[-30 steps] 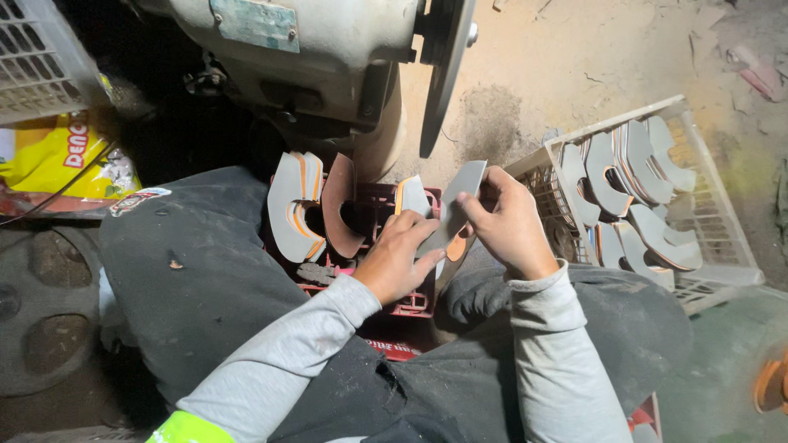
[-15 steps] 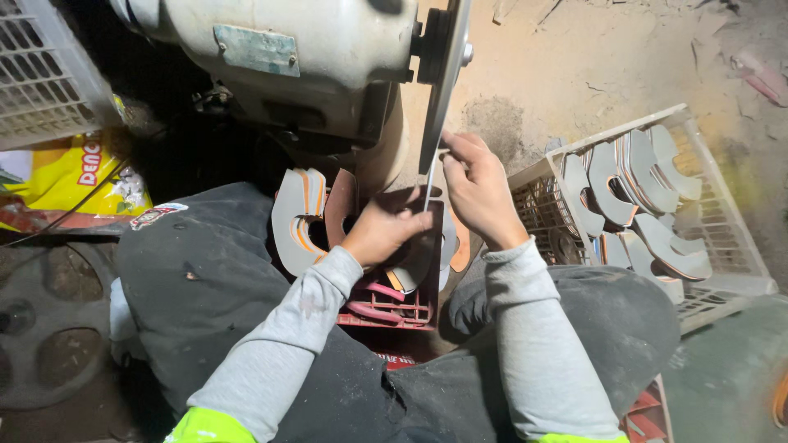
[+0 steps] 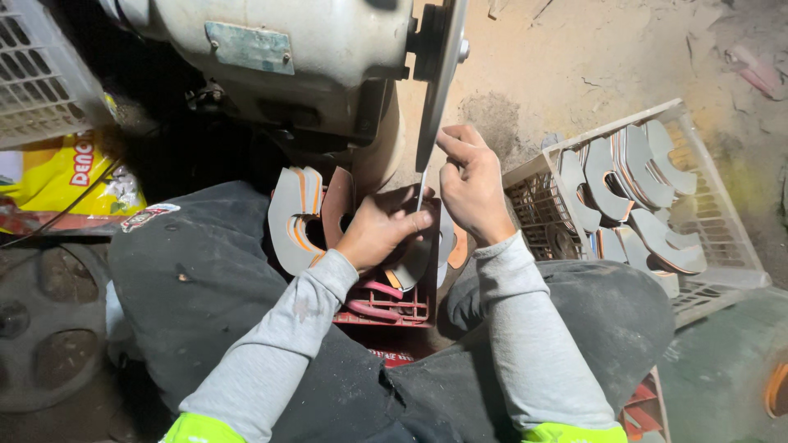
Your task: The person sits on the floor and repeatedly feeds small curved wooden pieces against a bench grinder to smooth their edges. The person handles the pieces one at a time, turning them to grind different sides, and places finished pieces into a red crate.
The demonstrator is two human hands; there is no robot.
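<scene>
**At the grinder disc: two hands on one thin curved piece**

Just above both hands stands a grey bench grinder [image 3: 287, 66], its thin disc [image 3: 439, 82] seen edge-on and dropping between them. The left hand [image 3: 379, 230] has its grip closed around a flat, curved grey piece [image 3: 414, 262], fingers wrapped over its upper edge, which meets the disc's lower rim. The right hand [image 3: 472, 184], immediately to the other side of the disc, is pinched shut with the fingertips at the disc's edge; what they clamp is too thin and too hidden to make out, though it looks like the same piece.

Directly beneath the left hand sits a red plastic crate [image 3: 386, 303], mostly covered by the wrist, with more crescent-shaped grey and orange-edged cut-outs [image 3: 295, 217] standing upright just beyond the knuckles. Well off to the right-hand side, a white wire-mesh basket [image 3: 722, 238] holds a stack of similar curved grey pieces [image 3: 632, 180]. Far out past the left elbow lie a yellow bag [image 3: 74, 176] and part of another white mesh basket [image 3: 37, 74], cut off by the frame. The floor [image 3: 574, 57] is dusty tan earth. Dark trousers [image 3: 205, 279] fill the foreground.
</scene>
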